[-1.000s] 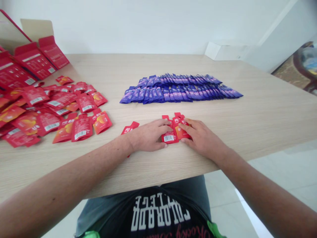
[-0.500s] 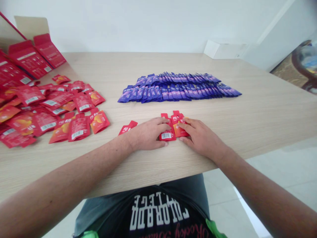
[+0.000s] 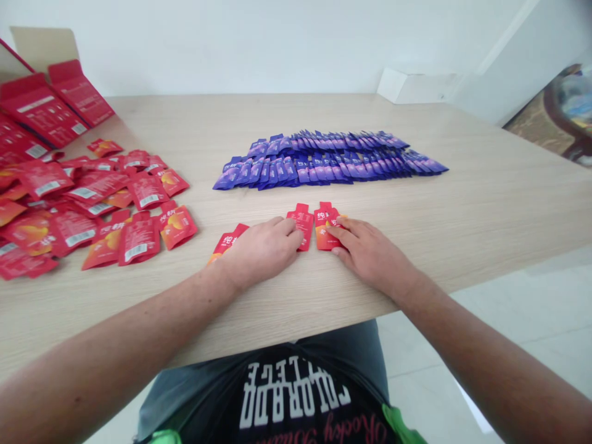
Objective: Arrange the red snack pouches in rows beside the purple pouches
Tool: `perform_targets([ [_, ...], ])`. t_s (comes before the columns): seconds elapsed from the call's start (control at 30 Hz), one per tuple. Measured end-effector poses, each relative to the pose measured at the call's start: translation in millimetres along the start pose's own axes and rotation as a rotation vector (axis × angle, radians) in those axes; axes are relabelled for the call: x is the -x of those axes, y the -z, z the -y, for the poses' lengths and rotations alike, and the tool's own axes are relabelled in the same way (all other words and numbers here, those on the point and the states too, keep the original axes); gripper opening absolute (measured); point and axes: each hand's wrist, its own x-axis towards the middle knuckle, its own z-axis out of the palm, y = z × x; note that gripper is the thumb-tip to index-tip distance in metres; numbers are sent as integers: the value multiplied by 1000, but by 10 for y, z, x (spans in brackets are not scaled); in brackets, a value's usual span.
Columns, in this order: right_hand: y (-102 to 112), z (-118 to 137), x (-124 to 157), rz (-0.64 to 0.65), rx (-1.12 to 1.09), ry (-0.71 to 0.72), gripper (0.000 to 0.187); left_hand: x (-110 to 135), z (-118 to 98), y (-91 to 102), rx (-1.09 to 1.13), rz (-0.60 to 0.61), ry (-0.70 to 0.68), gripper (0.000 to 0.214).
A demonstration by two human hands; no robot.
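Table (image 3: 485, 179), pale-grained, beneath red pouches (image 3: 304, 222); white wall (image 3: 231, 49) behind.

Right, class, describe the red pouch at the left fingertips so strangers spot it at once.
On the pale table, find the purple pouches. Nearer the camera, the red pouch lies at the fingertips of the left hand, left of the orange-printed pouches by the right hand. Unlike those neighbours, it shows small print on red with no orange visible.
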Motion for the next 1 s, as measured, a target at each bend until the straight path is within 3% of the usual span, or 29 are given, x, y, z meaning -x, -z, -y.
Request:
perform_targets([
  [0.1, 8, 3, -1, 1, -22, -13, 46, 87, 43, 55, 126, -91, 199, 17],
  [0.2, 6, -3, 2, -2, -45, -20, 46, 147, 144, 49, 466, -158, 519, 9],
  [0.27, 0, -10, 5, -3, -53, -21, 46, 175, 216, 37, 716, -118, 670, 36],
  [0.33, -6, -14, 8, -7, -55, -19, 46, 198, 262, 61, 849, -10, 717, 62],
  [0.4, -8, -15, 9, -9, -54, -19, 45, 216, 268, 138, 762, 144, 682, 74],
  [0.5, -6, -9, 10, -8, -55, -16, 44, 218, 213, 276, 379, 312, 554, 67],
  [0.63, 6, -7, 24, -21, -66, -14, 46, 140, 133, 278, 146, 263, 451, 62],
  [0.83, 1, -28, 56, -37, -64, -102, 73, -65, 77, 42, 192, 203, 349, 65],
  [1.0, -45, -70, -48, 45, -47, -165, 77, -194, -55, -37, 201, 158, 289, 61],
])
